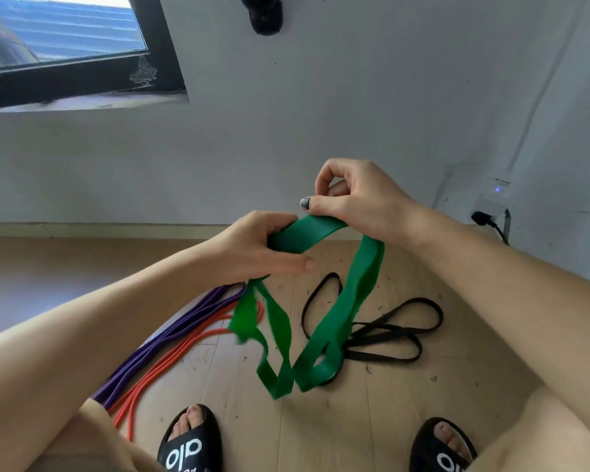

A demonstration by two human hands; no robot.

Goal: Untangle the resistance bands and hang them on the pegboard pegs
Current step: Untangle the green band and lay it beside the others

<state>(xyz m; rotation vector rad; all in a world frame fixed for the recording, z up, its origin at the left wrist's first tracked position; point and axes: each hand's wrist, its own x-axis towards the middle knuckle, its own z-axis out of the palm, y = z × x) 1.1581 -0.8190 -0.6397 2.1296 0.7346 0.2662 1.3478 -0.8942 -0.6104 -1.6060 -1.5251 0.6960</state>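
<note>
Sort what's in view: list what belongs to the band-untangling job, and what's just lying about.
Job: green band gripped by left hand and right hand; black band, purple band, orange band on floor.
Lying about: window, wall plug, black slippers.

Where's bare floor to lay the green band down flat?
Bare floor lies between the two sandals, below the black band. More lies far left by the wall. Purple band and orange band crowd the left; the green band hangs mid-scene.
</note>
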